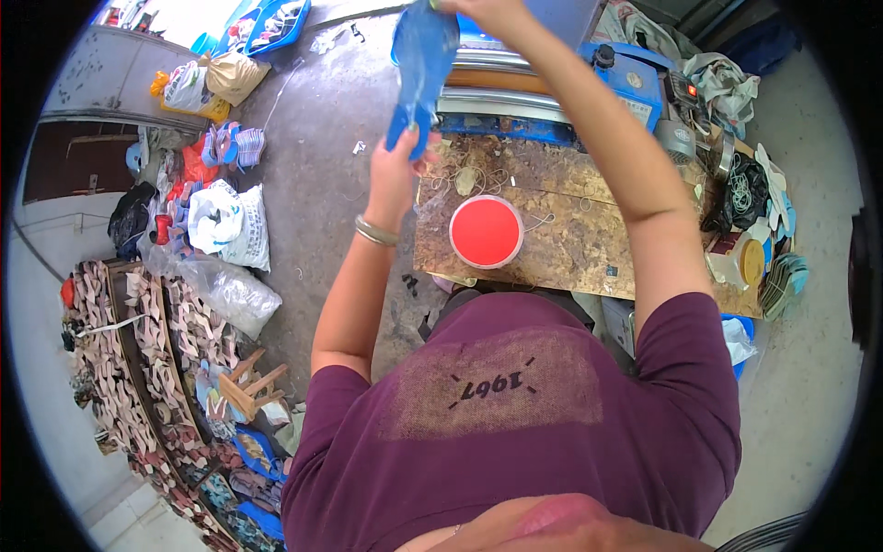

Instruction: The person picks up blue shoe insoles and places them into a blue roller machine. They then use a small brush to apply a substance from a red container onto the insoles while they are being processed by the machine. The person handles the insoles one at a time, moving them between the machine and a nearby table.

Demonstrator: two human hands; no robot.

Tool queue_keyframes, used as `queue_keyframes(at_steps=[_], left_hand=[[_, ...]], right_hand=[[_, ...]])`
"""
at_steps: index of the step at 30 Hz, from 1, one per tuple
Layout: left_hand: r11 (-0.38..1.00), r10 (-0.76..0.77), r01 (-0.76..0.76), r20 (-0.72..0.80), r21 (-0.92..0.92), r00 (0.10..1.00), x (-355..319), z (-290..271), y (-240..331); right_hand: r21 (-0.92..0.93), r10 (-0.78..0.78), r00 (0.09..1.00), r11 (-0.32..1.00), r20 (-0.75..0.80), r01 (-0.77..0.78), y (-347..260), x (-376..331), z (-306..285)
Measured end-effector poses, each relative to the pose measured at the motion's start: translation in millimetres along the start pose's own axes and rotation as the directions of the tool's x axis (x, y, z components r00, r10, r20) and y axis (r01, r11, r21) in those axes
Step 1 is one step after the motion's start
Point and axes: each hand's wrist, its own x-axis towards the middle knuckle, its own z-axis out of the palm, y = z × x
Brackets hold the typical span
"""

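Straight ahead, at twelve o'clock, a blue sheet [426, 74] spans both hands, left hand [394, 170] pinching its near end, right hand [492, 11] apparently its far end; even, gentle tension should prevent creases.

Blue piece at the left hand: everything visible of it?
The blue piece is broad above, narrowing to a forked lower end. Its surface looks shiny, with pale streaks; exact material unclear. It runs lengthwise up the picture, top cropped, left of the silver bar. The left hand holds the forked end; the right hand is at its top, grip partly out of view.
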Motion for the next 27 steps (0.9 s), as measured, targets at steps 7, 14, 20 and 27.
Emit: queue_keyframes(at_steps=[7, 14, 20, 27], left_hand=[[0.904, -0.408, 0.391, -0.076, -0.174, 0.910, -18, -22, -78], [0.859, -0.487, 0.480, 0.005, -0.177, 0.873, -28, 5, -93], [0.792, -0.535, 0.536, 0.092, -0.292, 0.840, -29, 21, -87], [0.664, -0.580, 0.591, 0.183, -0.459, 0.794, -30, 16, -81]], right_hand=[[0.386, 0.618, 0.757, 0.659, 0.211, -0.646, 24, -185, 15], [0.397, 0.752, 0.539, 0.394, 0.378, -0.829, 5, -271, 7], [0.426, 0.771, 0.454, 0.263, 0.447, -0.866, 2, -266, 25], [0.641, 0.742, 0.433, 0.006, 0.512, -0.768, 23, -216, 70]])
